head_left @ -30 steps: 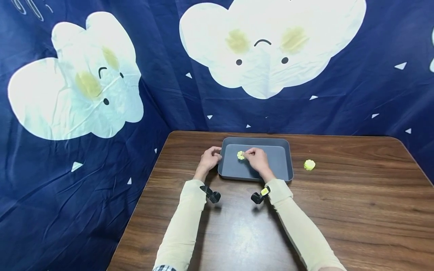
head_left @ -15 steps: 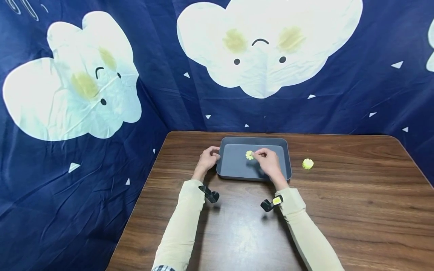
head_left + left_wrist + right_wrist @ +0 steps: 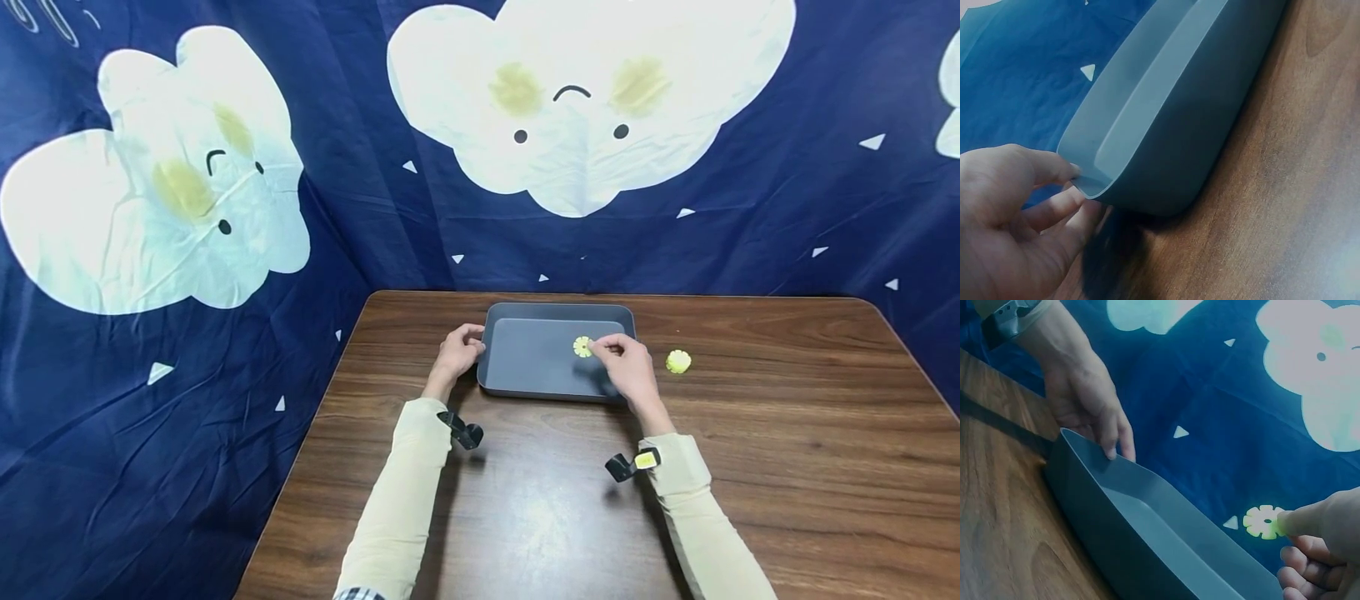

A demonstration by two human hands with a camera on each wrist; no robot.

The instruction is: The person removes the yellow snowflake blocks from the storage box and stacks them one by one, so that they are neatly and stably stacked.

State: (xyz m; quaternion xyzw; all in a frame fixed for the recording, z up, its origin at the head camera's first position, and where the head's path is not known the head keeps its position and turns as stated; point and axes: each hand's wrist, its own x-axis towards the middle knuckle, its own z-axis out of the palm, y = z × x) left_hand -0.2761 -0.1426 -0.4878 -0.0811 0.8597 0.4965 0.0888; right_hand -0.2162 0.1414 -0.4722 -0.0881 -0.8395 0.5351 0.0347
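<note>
A grey rectangular tray (image 3: pixel 555 362) with raised walls sits near the table's far edge. At its left end my left hand (image 3: pixel 459 350) holds the rim; in the left wrist view one fingertip laps over the edge while other fingers (image 3: pixel 1054 212) lie outside the wall. Above the tray's right half, my right hand (image 3: pixel 630 362) pinches a thin yellow flower-shaped piece (image 3: pixel 582 347) between thumb and forefinger. The right wrist view shows this flower-shaped piece (image 3: pixel 1265 521) side-on, with notched petals and a small centre hole, raised clear of the tray floor.
On the brown wooden table (image 3: pixel 772 433), right of the tray, lies what looks like a small pile of similar yellow flower-shaped pieces (image 3: pixel 678 361). Blue cloth (image 3: pixel 345 208) with white clouds hangs behind and to the left.
My right hand has moved to the right across the tray, carrying the flower-shaped piece from left of the middle to the right half. My left hand has stayed at the tray's left end.
</note>
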